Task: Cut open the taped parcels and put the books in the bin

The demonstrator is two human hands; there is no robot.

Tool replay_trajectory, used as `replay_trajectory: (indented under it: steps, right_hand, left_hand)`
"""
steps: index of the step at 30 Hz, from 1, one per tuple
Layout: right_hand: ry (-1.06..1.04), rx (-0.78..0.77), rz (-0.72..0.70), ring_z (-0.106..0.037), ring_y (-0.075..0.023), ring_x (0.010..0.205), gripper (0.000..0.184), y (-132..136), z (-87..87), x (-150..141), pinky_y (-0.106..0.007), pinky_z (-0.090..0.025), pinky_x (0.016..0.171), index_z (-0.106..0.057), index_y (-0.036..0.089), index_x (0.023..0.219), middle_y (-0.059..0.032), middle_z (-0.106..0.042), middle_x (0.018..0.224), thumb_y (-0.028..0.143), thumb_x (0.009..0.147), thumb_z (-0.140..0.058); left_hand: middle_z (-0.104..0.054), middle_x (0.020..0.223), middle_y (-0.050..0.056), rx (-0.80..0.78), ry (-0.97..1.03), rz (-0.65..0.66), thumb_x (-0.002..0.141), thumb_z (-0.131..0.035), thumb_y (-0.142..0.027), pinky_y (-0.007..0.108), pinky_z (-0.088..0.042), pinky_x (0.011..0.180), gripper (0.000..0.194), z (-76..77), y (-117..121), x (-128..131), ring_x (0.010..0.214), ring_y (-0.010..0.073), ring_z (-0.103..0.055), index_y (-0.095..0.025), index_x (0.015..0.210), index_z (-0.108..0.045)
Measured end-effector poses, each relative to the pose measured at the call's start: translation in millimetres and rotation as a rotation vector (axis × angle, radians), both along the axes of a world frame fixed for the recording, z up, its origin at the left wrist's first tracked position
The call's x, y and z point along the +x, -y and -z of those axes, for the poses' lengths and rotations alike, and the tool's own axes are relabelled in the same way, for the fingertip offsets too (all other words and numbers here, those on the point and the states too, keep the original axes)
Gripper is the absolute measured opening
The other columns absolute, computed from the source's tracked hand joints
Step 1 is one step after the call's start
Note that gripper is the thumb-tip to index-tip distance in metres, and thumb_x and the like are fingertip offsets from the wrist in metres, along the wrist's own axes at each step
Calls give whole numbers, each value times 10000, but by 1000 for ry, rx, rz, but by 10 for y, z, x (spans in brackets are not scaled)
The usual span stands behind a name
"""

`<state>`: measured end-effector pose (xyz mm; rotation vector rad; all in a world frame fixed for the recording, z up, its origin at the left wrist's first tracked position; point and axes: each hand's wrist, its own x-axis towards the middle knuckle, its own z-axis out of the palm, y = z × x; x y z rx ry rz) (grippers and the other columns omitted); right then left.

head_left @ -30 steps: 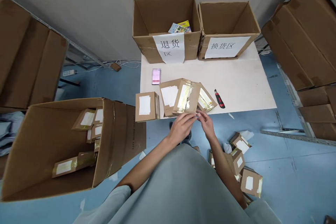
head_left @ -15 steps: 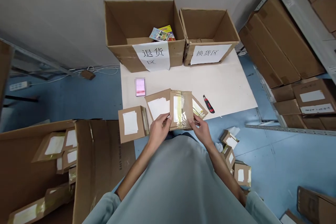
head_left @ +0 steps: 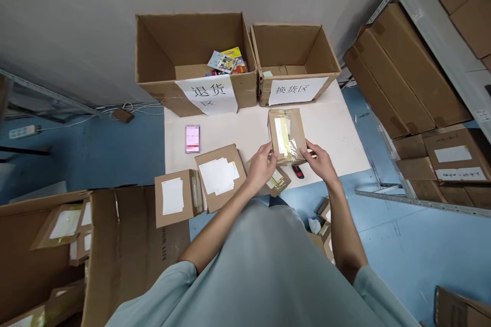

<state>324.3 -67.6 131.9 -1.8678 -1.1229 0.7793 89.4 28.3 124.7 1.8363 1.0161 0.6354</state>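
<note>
Your L hand [head_left: 264, 165] & R hand [head_left: 319, 163] are part-curled, each pinching the taped parcel [head_left: 297, 130] by its near corners, thumb on card. It's over the table [head_left: 337, 135], between you & the R open box [head_left: 264, 92]; can't tell if it's fully lifted. Prob. light, stiff card, so side edges should take a firm pinch w/o denting. Shiny tape looks slick: bare card's the better hold. Contents hidden, fragility unknown. Cutter [head_left: 298, 171] lies just below its near edge.
</note>
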Motion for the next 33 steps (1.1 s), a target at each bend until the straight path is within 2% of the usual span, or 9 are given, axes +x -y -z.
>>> replay_trajectory:
  steps: [6,9,11,14,17,20,23,27,33]
  right_hand:
    - [-112,-38,-56,-735,-277,1015,782,-635,730,726,-521,-619,1075,-736,240,1542,-101,-812,1369,715,921,-733]
    - [-156,-117,-70,-733,-324,1169,787,-846,1055,849,-571,-585,1132,-697,181,1567,-150,-790,1432,635,925,-740]
    - [-80,-153,-68,-687,-379,1329,740,-861,1184,828,-623,-535,1198,-701,121,1545,-217,-732,1512,569,956,-716]
    - [99,-48,-111,-540,-392,1543,613,-659,1257,627,-642,-402,1330,-718,120,1519,-241,-642,1616,507,1063,-584]
    - [112,29,-309,-548,-338,1545,525,-291,1280,286,-585,-394,1360,-723,221,1527,-173,-655,1604,474,1133,-485]
    - [85,-48,-521,-571,-355,1529,503,27,1370,-11,-576,-439,1333,-729,234,1522,-175,-631,1624,463,1114,-546]
    - [83,-162,-603,-561,-391,1546,560,141,1536,-112,-591,-467,1307,-688,202,1569,-208,-611,1638,466,1083,-602]
    - [25,-229,-686,-669,-376,1416,636,12,1703,-5,-539,-561,1208,-612,220,1655,-185,-711,1512,481,1075,-599]
    - [4,-173,-613,-686,-390,1386,637,-507,1665,-10,-522,-566,1182,-589,180,1677,-200,-712,1516,439,1102,-498]
  left_hand:
    - [-742,1503,181,-112,-163,-89,1026,-576,-88,501,-582,1185,546,372,-289,810,1352,366,-742,-138,1567,-626]
    - [-752,1494,182,-205,-190,-117,1011,-556,-53,491,-555,1227,568,586,-319,996,1381,352,-732,-120,1571,-624]
    - [-720,1544,190,-215,-173,-122,1018,-554,-76,484,-521,1277,558,713,-234,986,1443,330,-696,-109,1570,-623]
    - [-614,1675,177,-94,-150,-172,1038,-585,-172,527,-425,1365,561,850,78,749,1590,314,-563,-145,1598,-593]
    - [-554,1724,183,-15,-213,-338,1060,-605,-282,599,-389,1377,578,952,547,356,1639,334,-493,-185,1628,-552]
    - [-544,1717,226,-102,-283,-503,1041,-647,-369,625,-437,1333,647,1084,995,40,1617,372,-513,-165,1640,-513]
    - [-623,1623,263,-328,-295,-593,976,-717,-390,596,-534,1247,702,1243,1231,-53,1510,392,-625,-128,1600,-529]
    - [-777,1416,196,-532,-191,-623,943,-682,-300,526,-600,1169,522,1360,1162,107,1310,337,-761,-146,1440,-636]
    - [-783,1421,168,-433,-179,-670,892,-701,-198,488,-608,1154,573,1333,545,283,1245,317,-782,-160,1462,-652]
